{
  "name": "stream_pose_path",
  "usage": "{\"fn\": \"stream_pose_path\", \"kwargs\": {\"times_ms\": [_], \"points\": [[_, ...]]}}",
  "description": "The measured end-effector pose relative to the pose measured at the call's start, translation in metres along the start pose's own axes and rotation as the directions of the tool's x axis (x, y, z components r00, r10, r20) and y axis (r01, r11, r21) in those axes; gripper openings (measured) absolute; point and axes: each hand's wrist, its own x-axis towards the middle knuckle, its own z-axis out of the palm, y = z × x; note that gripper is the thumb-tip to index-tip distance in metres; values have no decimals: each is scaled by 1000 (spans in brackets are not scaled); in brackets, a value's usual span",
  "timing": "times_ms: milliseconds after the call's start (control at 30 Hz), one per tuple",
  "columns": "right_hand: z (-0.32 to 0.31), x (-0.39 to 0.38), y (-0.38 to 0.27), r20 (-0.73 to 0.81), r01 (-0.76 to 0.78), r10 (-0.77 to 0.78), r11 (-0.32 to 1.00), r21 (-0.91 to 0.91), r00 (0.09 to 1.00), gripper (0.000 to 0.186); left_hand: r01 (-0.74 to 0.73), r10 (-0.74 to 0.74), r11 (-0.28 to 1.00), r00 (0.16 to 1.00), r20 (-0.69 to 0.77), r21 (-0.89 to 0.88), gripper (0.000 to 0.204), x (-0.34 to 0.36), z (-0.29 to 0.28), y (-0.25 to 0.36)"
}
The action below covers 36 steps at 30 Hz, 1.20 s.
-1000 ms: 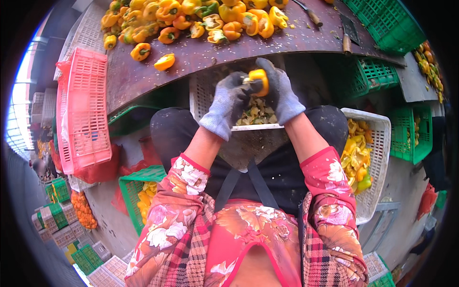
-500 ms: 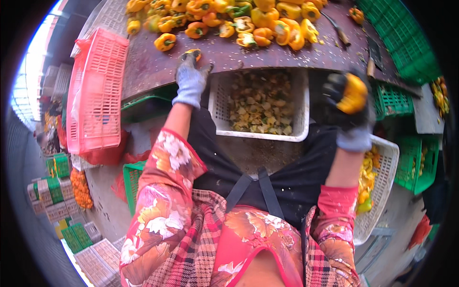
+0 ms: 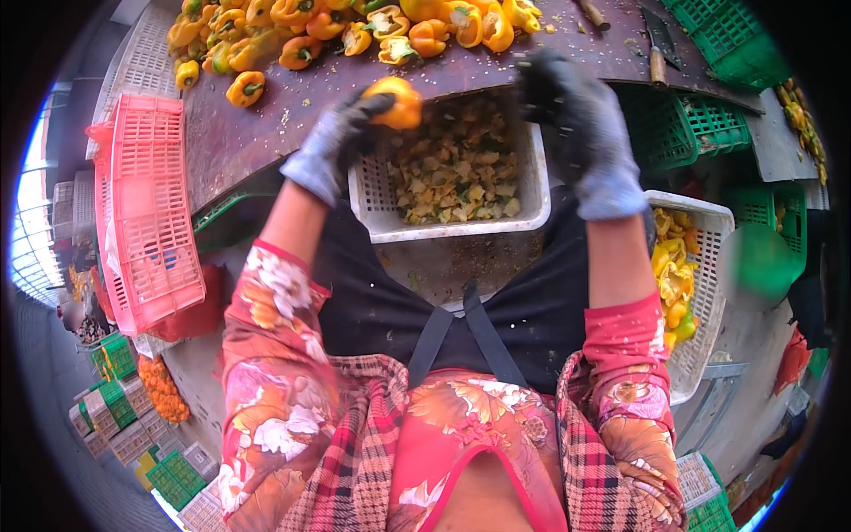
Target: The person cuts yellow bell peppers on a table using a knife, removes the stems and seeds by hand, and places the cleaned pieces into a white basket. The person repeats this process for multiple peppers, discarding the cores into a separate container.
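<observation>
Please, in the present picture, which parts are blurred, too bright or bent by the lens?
Head view: the right grip is smeared, probably by motion; a blurred green patch partly covers a green crate; the background at the far left washes out to white; the dark tabletop shows a bowed front edge; the picture's corners are black.

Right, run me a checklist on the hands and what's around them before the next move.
1. Left hand holding the pepper: ok, in its grasp.
2. Right hand free: cannot tell, its fingertips are blurred.
3. Gloves worn: ok, on both.
4. Front white crate uncovered: ok, pale scraps show inside.
5. Cleaver clear of both: ok, lying on the table, apart.
</observation>
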Motion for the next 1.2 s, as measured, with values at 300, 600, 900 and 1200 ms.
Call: {"fn": "stream_pose_path", "kwargs": {"times_ms": [300,600,900,1200], "points": [[13,19,58,158,330,-292,781,-530,943,31,-135,198,911,972,127,-390,34,-35,102,-37],[11,5,47,62,-134,119,916,379,991,32,-355,387,899,918,87,-256,40,-48,145,-28],[-2,10,36,109,-217,205,969,119,973,35,-534,470,712,845,256,456,52,-53,138,-20],[-10,5,49,366,359,-258,901,-244,894,31,-333,250,931,882,399,153,49,-65,117,-6]]}}
